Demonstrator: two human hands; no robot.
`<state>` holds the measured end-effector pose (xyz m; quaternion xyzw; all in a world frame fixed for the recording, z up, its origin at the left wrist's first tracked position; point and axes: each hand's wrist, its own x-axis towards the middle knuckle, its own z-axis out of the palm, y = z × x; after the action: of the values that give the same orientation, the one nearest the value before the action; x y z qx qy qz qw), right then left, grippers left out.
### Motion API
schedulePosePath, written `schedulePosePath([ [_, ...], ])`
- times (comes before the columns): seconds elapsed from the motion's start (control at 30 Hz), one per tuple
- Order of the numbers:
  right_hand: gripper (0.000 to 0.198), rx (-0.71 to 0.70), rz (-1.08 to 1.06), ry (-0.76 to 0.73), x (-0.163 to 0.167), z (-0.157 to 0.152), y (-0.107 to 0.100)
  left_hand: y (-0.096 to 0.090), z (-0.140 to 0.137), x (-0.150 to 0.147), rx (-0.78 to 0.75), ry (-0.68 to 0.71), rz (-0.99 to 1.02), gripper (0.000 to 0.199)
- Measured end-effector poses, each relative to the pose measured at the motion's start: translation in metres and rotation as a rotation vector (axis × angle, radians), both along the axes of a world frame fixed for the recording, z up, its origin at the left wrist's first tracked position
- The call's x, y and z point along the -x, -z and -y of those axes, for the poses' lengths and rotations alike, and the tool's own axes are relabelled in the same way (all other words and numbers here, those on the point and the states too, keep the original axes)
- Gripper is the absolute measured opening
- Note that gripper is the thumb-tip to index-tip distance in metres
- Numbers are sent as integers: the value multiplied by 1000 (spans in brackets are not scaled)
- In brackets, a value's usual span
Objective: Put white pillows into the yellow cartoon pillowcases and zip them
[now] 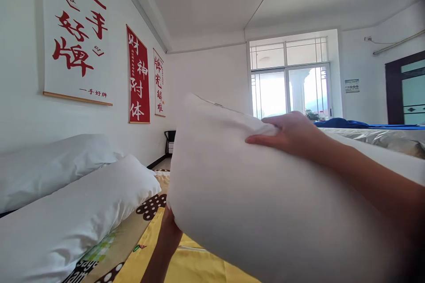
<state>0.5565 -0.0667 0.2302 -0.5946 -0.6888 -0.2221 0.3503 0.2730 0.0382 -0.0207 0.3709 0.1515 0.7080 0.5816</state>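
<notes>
A large white pillow is held up in front of me, tilted, filling the middle and right of the view. Along its top edge runs a thin seam that looks like a zipper. My right hand pinches that top edge between thumb and fingers. At the lower left corner, my left hand grips the pillow from below, its fingers mostly hidden behind it. Beneath the pillow lies a yellow cloth with a small embroidered motif.
Two more white pillows rest on the left, on a patterned bedsheet. Hanging scrolls line the left wall. At the right, behind my arm, something under clear plastic bears blue cloth. A window is at the back.
</notes>
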Motion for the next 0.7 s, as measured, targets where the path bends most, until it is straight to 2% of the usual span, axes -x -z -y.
schedulePosePath([
  [0.17,64,589,-245,-180,-16,-28,42,47,18,-25,62,-109,-185,65],
  [0.23,65,653,-335,-204,-16,-36,53,57,21,-25,57,-188,-300,67],
  [0.33,72,565,-327,-313,7,-40,52,60,25,-22,51,-325,-367,68],
  [0.43,89,440,-103,-440,48,-38,44,56,31,-20,-18,-388,-422,69],
  [0.5,97,362,55,-450,71,-38,42,53,37,-21,-44,-426,-458,68],
  [0.53,93,343,101,-428,79,-39,43,51,41,-21,-41,-456,-463,66],
  [0.6,73,300,141,-350,87,-44,51,48,47,-22,-27,-506,-457,55],
  [0.7,45,194,152,-233,87,-57,73,50,56,-24,-31,-530,-459,45],
])
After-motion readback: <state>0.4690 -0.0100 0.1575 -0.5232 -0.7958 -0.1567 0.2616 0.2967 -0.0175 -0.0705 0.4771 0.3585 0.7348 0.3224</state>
